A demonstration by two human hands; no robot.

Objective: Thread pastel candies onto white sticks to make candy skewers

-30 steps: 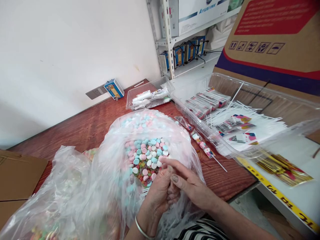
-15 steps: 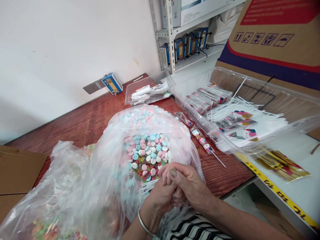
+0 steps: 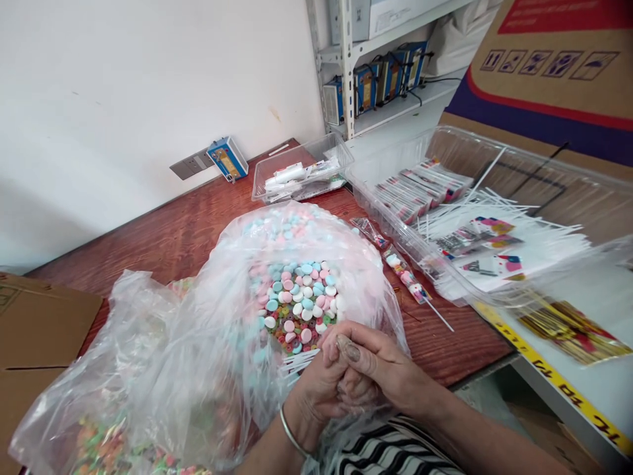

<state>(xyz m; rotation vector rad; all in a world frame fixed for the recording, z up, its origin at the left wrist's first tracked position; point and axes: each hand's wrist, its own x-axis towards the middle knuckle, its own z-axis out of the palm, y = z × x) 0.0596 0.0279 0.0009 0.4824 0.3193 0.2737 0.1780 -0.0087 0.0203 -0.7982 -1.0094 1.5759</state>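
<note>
My left hand [image 3: 329, 381], with a silver bangle at the wrist, and my right hand [image 3: 368, 356] are clasped together at the near edge of a large clear plastic bag [image 3: 368, 284]. The fingers of both are closed around each other, and no object shows in them. Just beyond my hands the bag's opening shows pink, blue and white round candies [image 3: 302, 290]. Small coloured ring candies [image 3: 287, 315] lie below these. Several white sticks [image 3: 299, 361] lie beside my left hand. To the right of the bag is a filled candy stick in a printed wrapper [image 3: 408, 277].
Another plastic bag [image 3: 148, 349] of colourful candies is at the left, beside a cardboard box [image 3: 47, 330]. A large clear tray [image 3: 395, 247] with white sticks and wrappers stands at right. Gold twist ties [image 3: 576, 330] lie near it. A smaller clear tray [image 3: 262, 178] sits at the back.
The view has turned slightly left, so the table and trays appear shifted to the right. My hands stay clasped in nearly the same place.
</note>
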